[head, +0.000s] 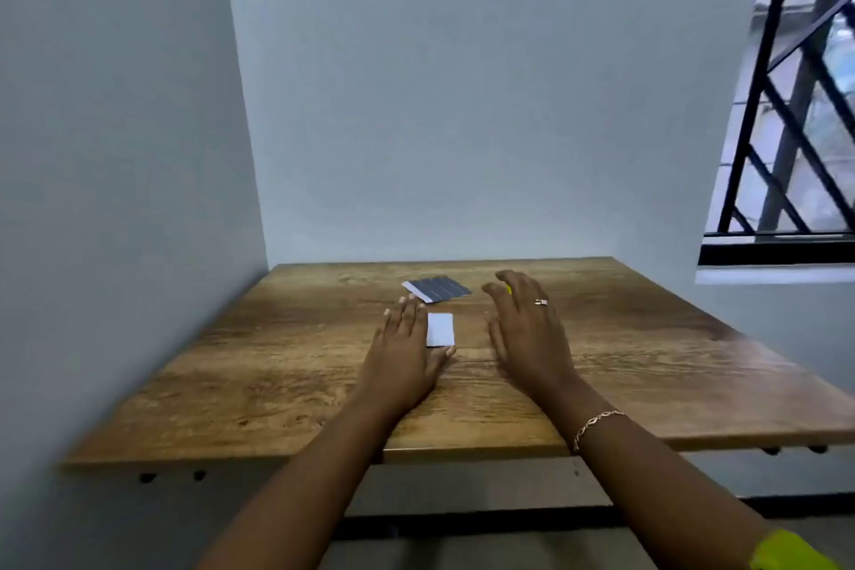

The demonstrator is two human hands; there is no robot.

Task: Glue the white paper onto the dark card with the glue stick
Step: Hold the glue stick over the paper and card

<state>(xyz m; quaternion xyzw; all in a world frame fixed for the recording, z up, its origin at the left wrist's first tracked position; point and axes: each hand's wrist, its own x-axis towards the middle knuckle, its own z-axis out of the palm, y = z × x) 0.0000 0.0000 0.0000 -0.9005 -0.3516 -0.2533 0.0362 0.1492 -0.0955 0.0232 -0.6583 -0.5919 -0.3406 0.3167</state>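
Head view (forward, downward) over table [277,384].

A wooden table [277,366] with brown grain stands in a corner, its far and left edges against grey walls. A small white paper [440,329] lies flat on it, just right of the left hand [401,352], whose thumb touches its near edge. The left hand rests flat on the wood. Beyond the fingertips of that hand lies a fan of dark cards [437,289], well left of the right hand [527,333], which is open, fingers spread.
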